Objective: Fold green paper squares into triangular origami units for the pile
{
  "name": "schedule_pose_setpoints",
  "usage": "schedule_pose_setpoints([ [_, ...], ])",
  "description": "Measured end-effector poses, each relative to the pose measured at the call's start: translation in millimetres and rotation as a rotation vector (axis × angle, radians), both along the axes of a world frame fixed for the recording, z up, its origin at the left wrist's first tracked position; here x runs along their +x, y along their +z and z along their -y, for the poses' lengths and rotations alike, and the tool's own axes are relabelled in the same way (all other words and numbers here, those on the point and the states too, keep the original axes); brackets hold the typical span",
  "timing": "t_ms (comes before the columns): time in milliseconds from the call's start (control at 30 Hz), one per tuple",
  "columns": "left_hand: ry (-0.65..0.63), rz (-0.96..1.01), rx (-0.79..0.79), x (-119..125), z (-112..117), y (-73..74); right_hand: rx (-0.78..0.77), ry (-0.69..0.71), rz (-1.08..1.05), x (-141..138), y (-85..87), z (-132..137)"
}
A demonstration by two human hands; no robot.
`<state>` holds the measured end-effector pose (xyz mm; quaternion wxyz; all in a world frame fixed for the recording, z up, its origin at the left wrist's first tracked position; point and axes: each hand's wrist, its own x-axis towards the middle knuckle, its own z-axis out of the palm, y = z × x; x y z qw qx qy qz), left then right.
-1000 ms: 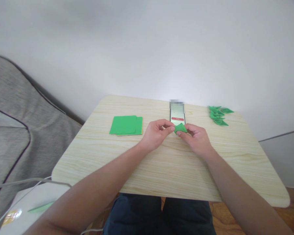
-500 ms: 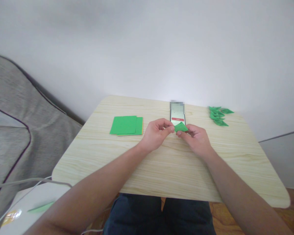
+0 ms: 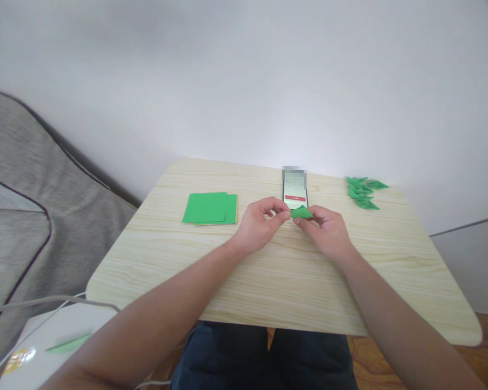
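A small folded green paper piece (image 3: 301, 213) is pinched between both my hands above the middle of the light wooden table (image 3: 276, 271). My left hand (image 3: 261, 223) grips its left corner with thumb and forefinger. My right hand (image 3: 327, 230) holds its right side, fingers curled round it. A phone (image 3: 295, 190) with a lit screen lies just behind the hands.
A stack of flat green paper sheets (image 3: 210, 208) lies on the table to the left. Several folded green pieces (image 3: 363, 191) are piled at the far right corner. A grey sofa (image 3: 20, 206) stands at left, a white box with a cable (image 3: 44, 341) below it.
The green paper piece has been pressed flatter between my fingers. Both hands stay in nearly the same place.
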<state>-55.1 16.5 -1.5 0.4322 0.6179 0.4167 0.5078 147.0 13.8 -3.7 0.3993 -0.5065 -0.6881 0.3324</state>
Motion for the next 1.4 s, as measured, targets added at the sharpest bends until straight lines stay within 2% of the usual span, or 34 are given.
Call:
schedule_pose_setpoints([
  [133,0.039,-0.144,0.096,0.2,3.5,0.0,0.046,-0.025,0.033,-0.6,-3.2,-1.5],
  [233,0.046,-0.217,0.181,0.2,4.7,-1.8,0.079,0.018,0.054,4.0,-1.8,-3.7],
  [367,0.042,-0.328,0.224,0.4,4.7,-5.4,0.222,0.141,0.211,18.1,15.0,2.0],
  [500,-0.003,-0.42,0.21,1.9,5.5,-8.5,0.253,0.145,0.229,29.2,25.2,21.6],
  [667,-0.075,-0.458,0.229,5.1,9.1,-9.0,0.24,0.028,0.229,32.6,10.3,44.5],
  [800,-0.107,-0.452,0.218,7.2,11.6,-8.5,0.278,0.0,0.246,34.0,0.7,51.7],
  [1100,-0.141,-0.478,0.209,5.2,11.1,-10.1,0.43,0.052,0.391,37.0,-2.9,51.3],
  [1233,-0.233,-0.613,0.3,2.2,12.9,-5.8,0.449,0.122,0.515,37.5,-5.9,49.7],
  [1400,-0.289,-0.712,0.383,1.8,16.0,-2.5,0.461,0.221,0.648,36.5,-10.3,52.3],
])
